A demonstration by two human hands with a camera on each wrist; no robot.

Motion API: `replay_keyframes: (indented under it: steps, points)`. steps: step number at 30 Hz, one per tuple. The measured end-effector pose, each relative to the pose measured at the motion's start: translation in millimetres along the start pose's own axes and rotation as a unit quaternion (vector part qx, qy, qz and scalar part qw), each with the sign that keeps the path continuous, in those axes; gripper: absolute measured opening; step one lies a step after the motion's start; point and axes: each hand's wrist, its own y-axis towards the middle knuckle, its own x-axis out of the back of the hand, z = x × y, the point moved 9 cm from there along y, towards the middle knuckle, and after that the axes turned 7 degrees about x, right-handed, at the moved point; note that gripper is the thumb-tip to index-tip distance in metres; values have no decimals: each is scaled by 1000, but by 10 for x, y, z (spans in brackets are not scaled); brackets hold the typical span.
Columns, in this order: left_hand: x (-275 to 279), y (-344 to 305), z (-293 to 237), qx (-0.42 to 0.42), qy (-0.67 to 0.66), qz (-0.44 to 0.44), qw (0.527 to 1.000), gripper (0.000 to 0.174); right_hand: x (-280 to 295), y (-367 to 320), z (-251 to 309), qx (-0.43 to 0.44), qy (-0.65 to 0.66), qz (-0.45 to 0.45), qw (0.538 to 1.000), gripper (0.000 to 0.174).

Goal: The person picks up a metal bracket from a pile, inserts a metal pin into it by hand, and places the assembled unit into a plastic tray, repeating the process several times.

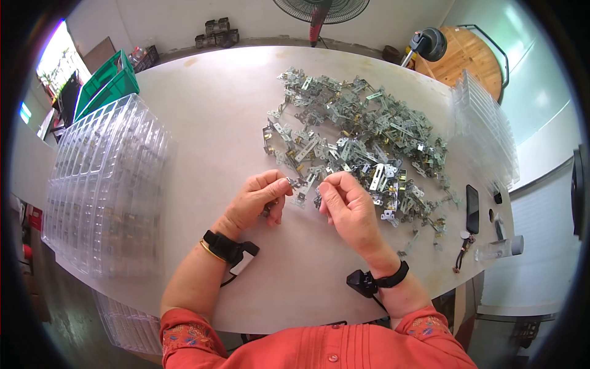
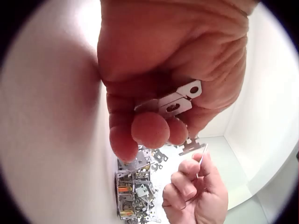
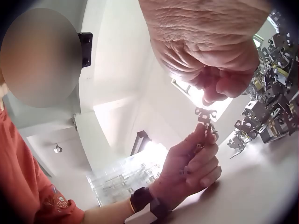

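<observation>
Left hand (image 1: 263, 195) pinches a perforated silver metal bracket (image 1: 297, 183) at twelve o'clock, the right hand (image 1: 349, 209), near but apart, a thin silver metal strip (image 2: 202, 160), and the bracket looks light and stiff, best held by its flat edges.

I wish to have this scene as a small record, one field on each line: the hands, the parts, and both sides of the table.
Left hand: pinches a metal bracket; flat metal pieces lie inside its curled fingers
Right hand: pinches a thin bright piece
Pile of metal parts: on the table, beyond the hands
Left side: stacked clear trays, green crate
Right side: phone, bottle
</observation>
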Motion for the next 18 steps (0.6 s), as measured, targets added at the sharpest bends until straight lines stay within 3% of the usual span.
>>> replay_keyframes:
  steps: [3, 18]
  points:
    - [35, 12, -21, -13, -36, 3, 999, 32, -93, -28, -67, -18, -2, 39, 999, 12]
    - [2, 6, -39, -28, -17, 10, 999, 31, -92, -36, -126, -19, -62, 28, 998, 13]
